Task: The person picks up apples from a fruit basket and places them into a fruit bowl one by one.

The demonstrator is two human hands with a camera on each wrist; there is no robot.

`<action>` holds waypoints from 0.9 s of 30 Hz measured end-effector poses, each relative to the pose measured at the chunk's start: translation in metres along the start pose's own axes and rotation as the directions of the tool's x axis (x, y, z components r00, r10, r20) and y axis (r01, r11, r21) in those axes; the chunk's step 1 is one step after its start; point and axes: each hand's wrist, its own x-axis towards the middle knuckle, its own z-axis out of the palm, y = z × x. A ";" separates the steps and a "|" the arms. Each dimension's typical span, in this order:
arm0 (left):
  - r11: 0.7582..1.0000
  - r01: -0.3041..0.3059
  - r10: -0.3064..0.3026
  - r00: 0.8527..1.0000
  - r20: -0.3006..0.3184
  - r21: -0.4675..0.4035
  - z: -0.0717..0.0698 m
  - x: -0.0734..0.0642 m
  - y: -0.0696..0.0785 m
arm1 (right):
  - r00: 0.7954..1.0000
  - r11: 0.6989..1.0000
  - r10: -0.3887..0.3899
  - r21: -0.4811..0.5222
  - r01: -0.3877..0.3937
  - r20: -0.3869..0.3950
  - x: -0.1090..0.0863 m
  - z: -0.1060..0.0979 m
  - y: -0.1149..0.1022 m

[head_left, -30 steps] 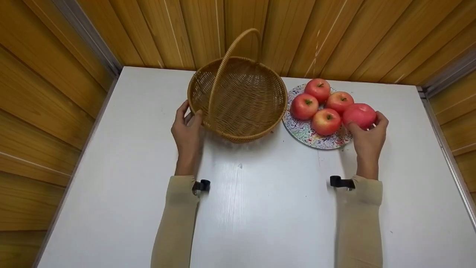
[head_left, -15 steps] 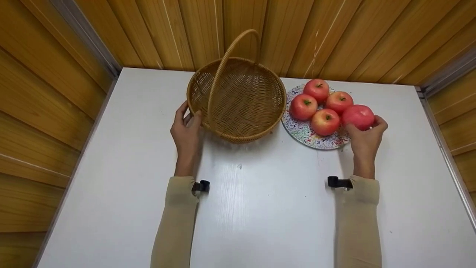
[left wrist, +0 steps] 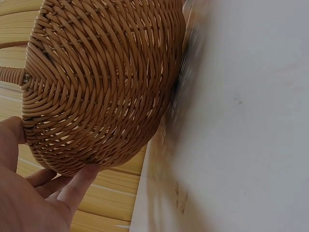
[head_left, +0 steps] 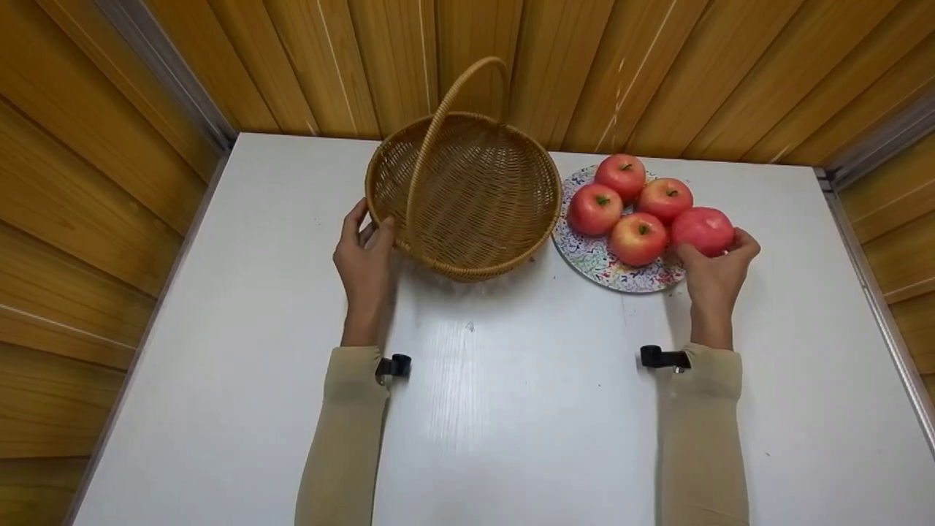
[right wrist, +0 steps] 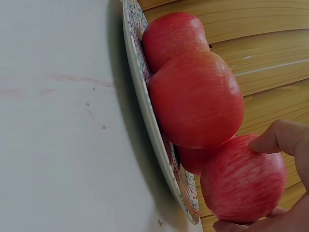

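My left hand [head_left: 364, 257] holds the left side of a round wicker basket [head_left: 504, 204], thumb at the rim and fingers against the outer weave. The basket's tall arched handle stands up, and no fruit shows inside. In the left wrist view the fingertips press the woven wall [left wrist: 106, 82]. At the right, my right hand [head_left: 716, 274] grips a red apple [head_left: 703, 229] between thumb and fingers, at the right edge of a patterned plate [head_left: 606, 270]. Several other red apples [head_left: 639, 239] sit on that plate. The right wrist view shows the gripped apple [right wrist: 244, 179] close beside others.
A white table [head_left: 511, 409] carries both basket and plate. Wood-panelled walls [head_left: 555, 66] stand behind and at both sides, close to the table's back edge. The plate lies just right of the basket, with a narrow gap between them.
My right hand and its apple have shifted very slightly left. The left hand keeps its hold on the basket, and the other apples stay in place.
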 end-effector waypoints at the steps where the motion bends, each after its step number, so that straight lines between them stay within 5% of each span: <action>1: 1.000 0.005 -0.005 1.000 0.000 -0.001 0.000 0.000 0.000 | 1.000 1.000 0.006 -0.002 -0.006 0.001 0.000 0.000 -0.001; 16: 0.998 0.041 -0.041 0.999 0.001 -0.040 0.002 -0.002 -0.001 | 1.000 0.999 -0.002 -0.039 0.003 0.028 0.003 -0.003 0.007; 27: 1.000 0.012 -0.012 1.000 -0.008 -0.012 0.001 0.000 -0.002 | 0.999 0.996 -0.020 -0.085 0.023 0.039 0.003 0.000 0.008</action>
